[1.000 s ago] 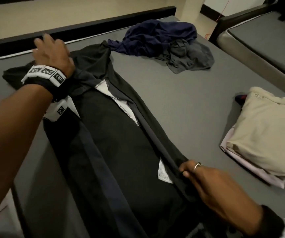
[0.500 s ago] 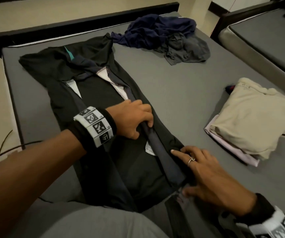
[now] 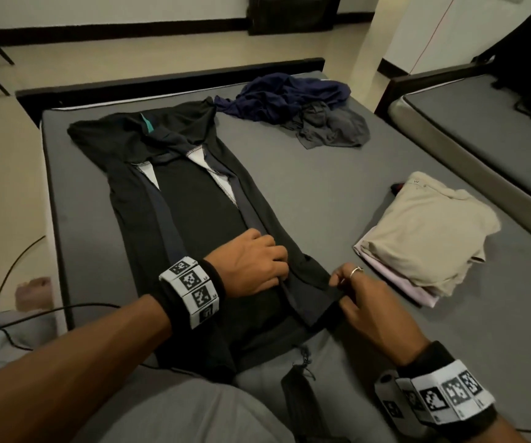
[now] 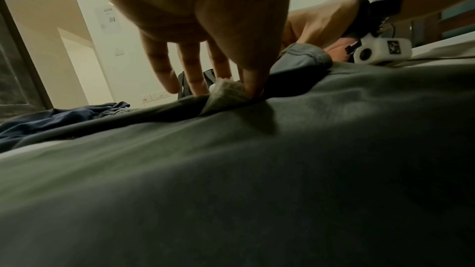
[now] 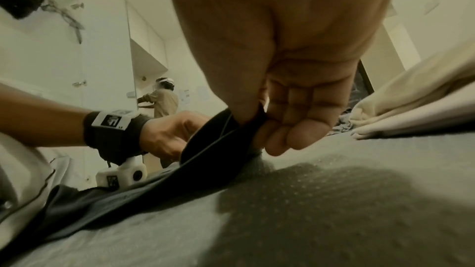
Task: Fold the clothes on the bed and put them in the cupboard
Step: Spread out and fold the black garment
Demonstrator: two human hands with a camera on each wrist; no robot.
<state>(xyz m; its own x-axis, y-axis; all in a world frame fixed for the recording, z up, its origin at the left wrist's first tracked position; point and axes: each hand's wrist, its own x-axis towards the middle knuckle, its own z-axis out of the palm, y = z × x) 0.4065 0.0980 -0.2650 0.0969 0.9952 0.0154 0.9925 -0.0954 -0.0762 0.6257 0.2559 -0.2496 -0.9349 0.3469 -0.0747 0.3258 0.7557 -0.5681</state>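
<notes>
Nearest the viewer, the right hand point(image 3: 371, 300) pinches the lower corner of a black shirt point(image 3: 193, 215) between thumb and curled fingers, lifting its hem off the grey bed point(image 3: 321, 193). Just beside it, the left hand point(image 3: 254, 266) pinches the shirt's folded-in edge between thumb and forefinger, the other fingers point(image 4: 164, 72) straight. The shirt lies flat lengthwise, both sides folded inward. To the right sits a stack of folded clothes point(image 3: 427, 235), beige on top. Farther back lies a crumpled pile of navy and grey clothes point(image 3: 302, 107)
</notes>
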